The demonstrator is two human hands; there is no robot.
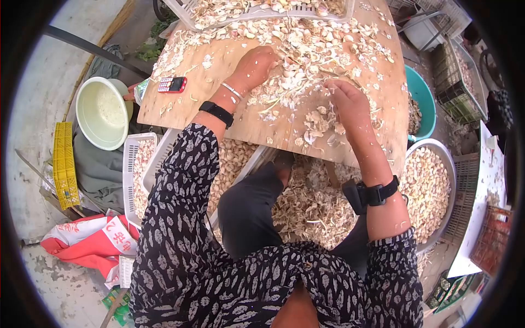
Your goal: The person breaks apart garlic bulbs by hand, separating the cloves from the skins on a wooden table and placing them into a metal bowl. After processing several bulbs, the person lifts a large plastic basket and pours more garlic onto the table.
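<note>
My left hand (257,66) is curled closed at the left side of a heap of garlic cloves and papery skins (298,74). Its fingertips are turned away, so what they hold cannot be made out. Across the heap, my right hand (348,103) has thumb and fingers pinched together; anything between them is too small to name. Loose skins (320,124) lie by the right wrist. Beneath both hands is a wooden board (235,127). Farther up the board are more scattered cloves (333,34).
A white plastic crate (183,12) with garlic stands at the board's far edge. A red phone (172,85) lies at left, near a pale green basin (104,113). On the right are a teal tub (421,101) and a metal bowl of cloves (429,191). Skins (311,210) cover the ground below.
</note>
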